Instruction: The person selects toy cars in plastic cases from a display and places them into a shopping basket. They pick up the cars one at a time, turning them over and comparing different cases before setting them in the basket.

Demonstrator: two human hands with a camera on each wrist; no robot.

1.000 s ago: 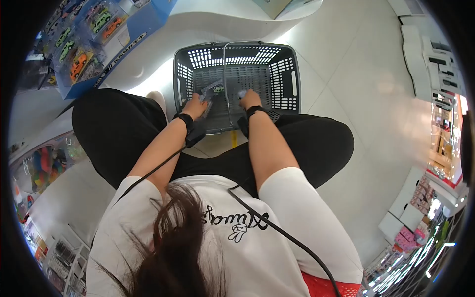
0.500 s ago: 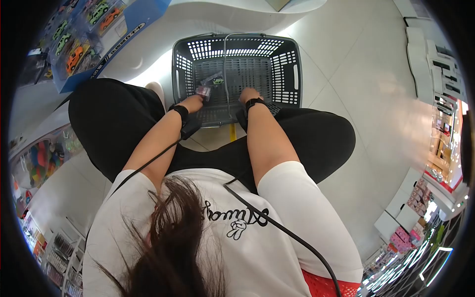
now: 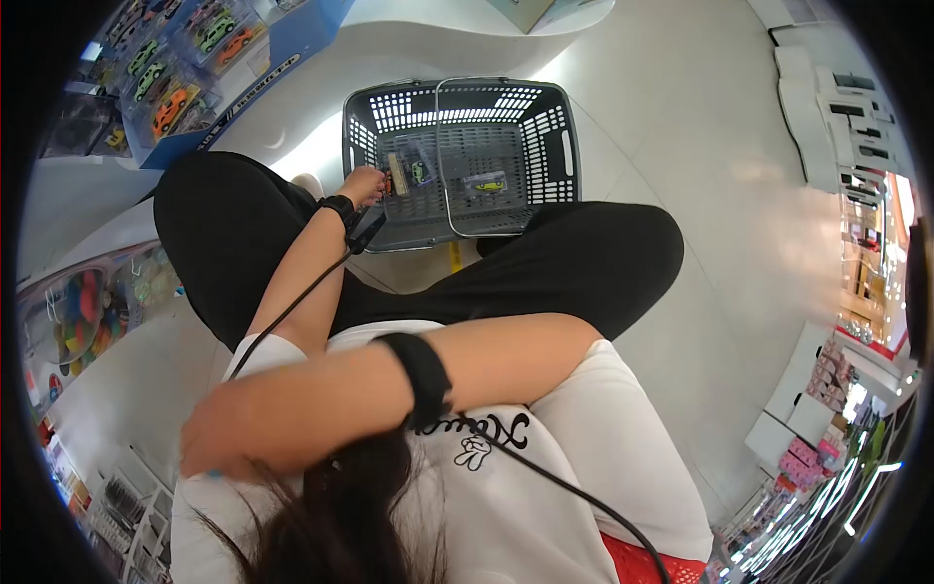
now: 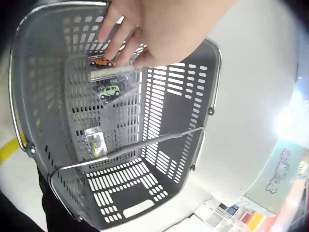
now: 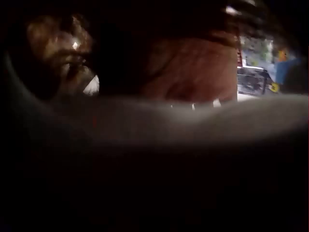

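Observation:
My left hand [image 3: 364, 185] reaches into the left side of a dark grey shopping basket [image 3: 555, 92]. Its loosely bent fingers hang over a clear-packed orange toy car [image 4: 101, 62], fingertips right at the pack's edge. Beside that pack lies a green toy car [image 4: 110, 92] in clear wrapping. A third clear pack with a yellow-green toy car [image 3: 486, 185] lies on the basket floor, right of the wire handle. My right hand [image 3: 229, 428], blurred, is raised across the chest to the left shoulder, close to the hair. Its fingertips are hard to make out, and the right wrist view is mostly dark.
A display of boxed toy cars [image 3: 170, 109] in a blue tray stands at upper left, above a curved white shelf base [image 3: 389, 49]. My black-trousered knees [image 3: 603, 253] flank the basket's near side. Black cables [image 3: 574, 467] run along both arms.
The right hand has left the basket and swung up across the chest to the left shoulder. The yellow-green car pack now shows on the basket floor. The left hand stays at the basket's left side.

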